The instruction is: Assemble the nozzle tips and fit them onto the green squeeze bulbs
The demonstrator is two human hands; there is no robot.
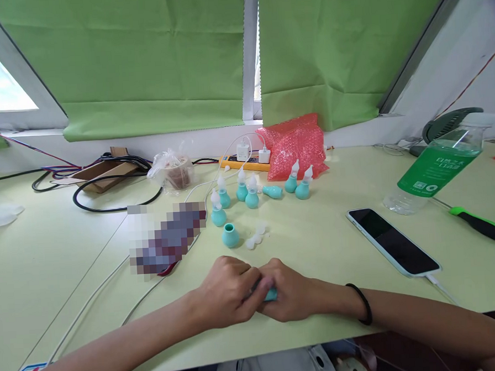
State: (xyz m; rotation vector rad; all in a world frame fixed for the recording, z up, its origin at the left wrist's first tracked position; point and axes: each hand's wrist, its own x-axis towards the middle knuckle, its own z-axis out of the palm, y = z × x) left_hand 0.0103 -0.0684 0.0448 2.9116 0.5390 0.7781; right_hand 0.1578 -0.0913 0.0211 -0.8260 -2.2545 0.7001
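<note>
My left hand (226, 290) and my right hand (290, 297) meet at the near edge of the pale table (317, 243), both closed round one small teal bulb (271, 294), of which only a sliver shows. Just beyond them stands a teal bulb without a tip (230, 235), and a few loose clear tips (255, 236) lie beside it. Further back several teal bulbs with clear tips (252, 196) stand upright, and one lies on its side (273, 192).
A phone (392, 240) on a cable lies to the right, with a tilted green-labelled bottle (435, 167) and a green-handled tool (482, 226) beyond it. Red bubble wrap (297, 145), a power strip (246, 162), a plastic bag (172, 168), a cardboard box (101, 174) and black cables sit at the back.
</note>
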